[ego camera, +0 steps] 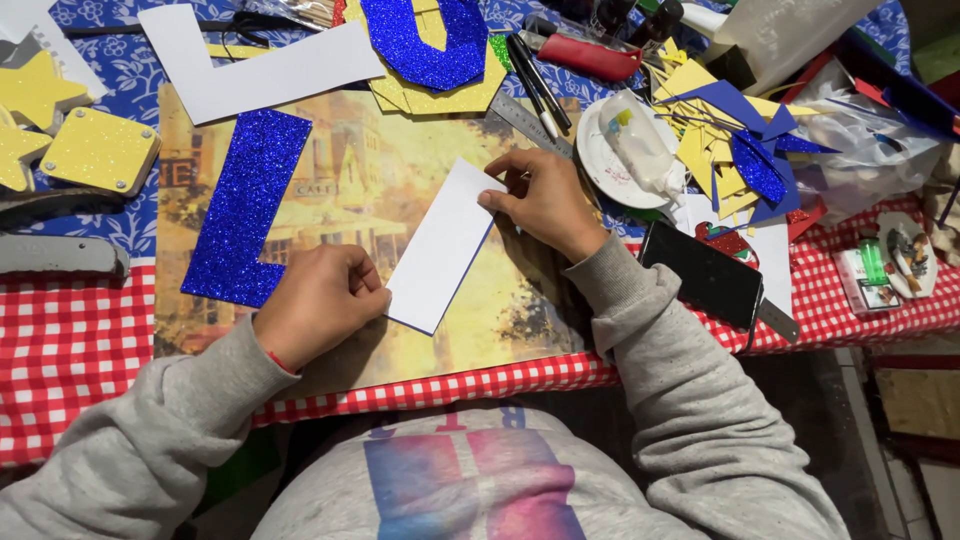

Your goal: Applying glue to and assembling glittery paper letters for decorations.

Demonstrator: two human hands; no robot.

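The person holds a white card (443,247) flat on a yellowish picture mat (350,190) that lies on the tabletop (70,340). The left hand (318,303) is closed, its fingers pinching the lower left edge of the card. The right hand (545,200) grips the upper right corner with bent fingers. A blue glitter letter (245,205) lies just left of the card, and a black phone (702,275) rests near the right sleeve

1. Bright, warm light falls from above on the table (70,340).
2. Soft shadows lie under the hands and along the white card (440,245).
3. Blue glitter sparkles.
4. Focus is sharp; the lower right is dim.
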